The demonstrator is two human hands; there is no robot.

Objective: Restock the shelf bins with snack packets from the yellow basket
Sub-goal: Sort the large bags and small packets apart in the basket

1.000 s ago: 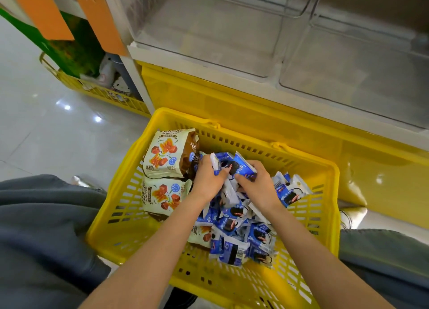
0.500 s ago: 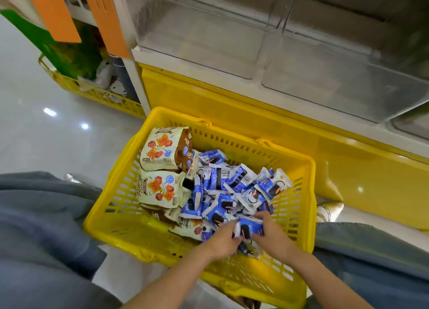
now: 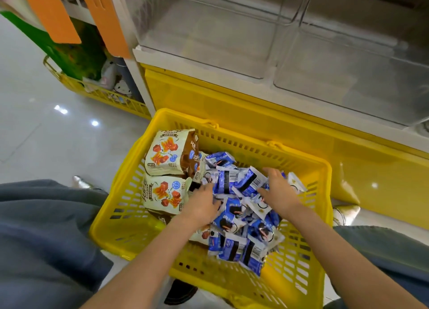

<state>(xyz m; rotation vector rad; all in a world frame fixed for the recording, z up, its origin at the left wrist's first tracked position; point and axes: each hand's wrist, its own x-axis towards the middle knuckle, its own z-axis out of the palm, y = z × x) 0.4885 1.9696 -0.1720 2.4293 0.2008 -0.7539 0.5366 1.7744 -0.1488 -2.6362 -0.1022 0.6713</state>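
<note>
The yellow basket (image 3: 246, 135) sits on the floor in front of me. Inside it lies a heap of several small blue-and-white snack packets (image 3: 232, 181), with cream-and-brown snack bags (image 3: 166, 152) stacked at its left. My left hand (image 3: 200, 205) lies on the heap's left side, its fingertips pushed in among the packets. On the right side my right hand (image 3: 277, 191) rests with fingers spread flat over the packets. Neither hand lifts a packet. Above stand two clear shelf bins (image 3: 204, 30) (image 3: 362, 76), both bare inside.
A yellow shelf base (image 3: 232, 104) runs behind the basket. A second yellow basket (image 3: 102, 92) with goods stands at the back left, under orange tags (image 3: 48, 13). My grey-trousered knees (image 3: 46, 239) flank the basket. To the left is glossy tiled floor (image 3: 46, 134).
Both hands have moved from the near edge of the packet heap up to its middle, now spread apart on either side of it. Several packets lie lower near the front edge.
</note>
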